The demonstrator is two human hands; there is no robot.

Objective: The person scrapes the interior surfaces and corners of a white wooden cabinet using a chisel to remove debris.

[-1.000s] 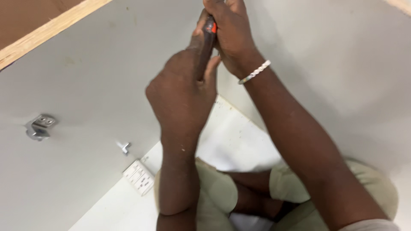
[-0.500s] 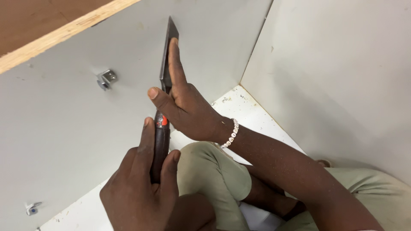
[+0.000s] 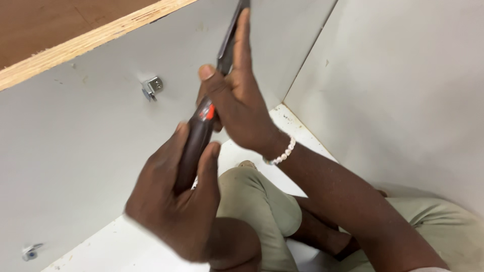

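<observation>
Hands both on chisel [image 3: 212, 95]: left hand [image 3: 176, 206] wrapped shut round dark handle, right hand [image 3: 237, 100] pinching blade, forefinger laid along it. Tip near top edge of grey panel [image 3: 85, 141], out of my view. Risk, I judge: blade skids on smooth laminate (fingers right beside edge), cuts hand or gouges panel. Cabinet holds only knee [image 3: 252, 201], brackets [image 3: 151, 88].

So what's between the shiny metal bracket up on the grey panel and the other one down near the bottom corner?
Nothing: in the head view, the grey panel is bare between the upper bracket and the lower bracket. The left hand grips the chisel to the right of it.
</observation>
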